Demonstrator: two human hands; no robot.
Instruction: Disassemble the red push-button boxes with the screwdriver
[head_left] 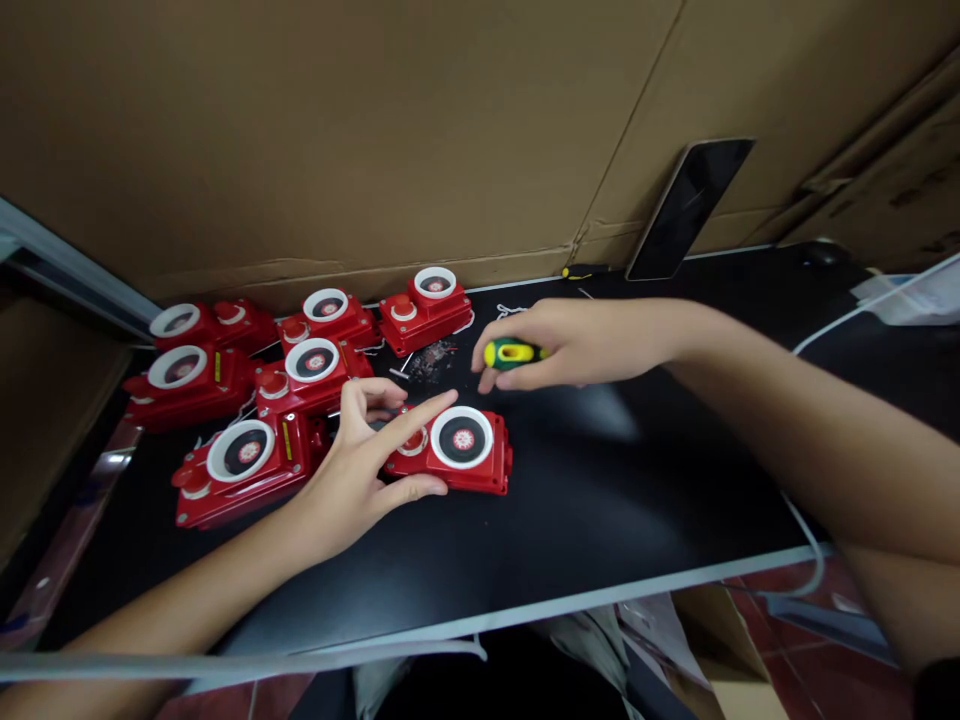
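A red alarm unit (501,455) with a white-rimmed round sounder lies face up on the black table in front of me. My left hand (375,455) grips its left end, the thumb along the near side and the index finger stretched over its top. Beyond the unit and a little to its right, my right hand (540,345) is wrapped round a screwdriver with a yellow and green handle (511,353). The yellow handle end faces left, and the shaft is hidden by the hand. The screwdriver is apart from the unit.
Several similar red alarm units (259,470) stand at the left and back. A small T-shaped metal piece (403,368) and scattered debris (435,360) lie among them. A second screwdriver (585,271) and a leaning phone or tablet (690,210) are against the cardboard wall (420,130). A white cable (832,325) runs at the right.
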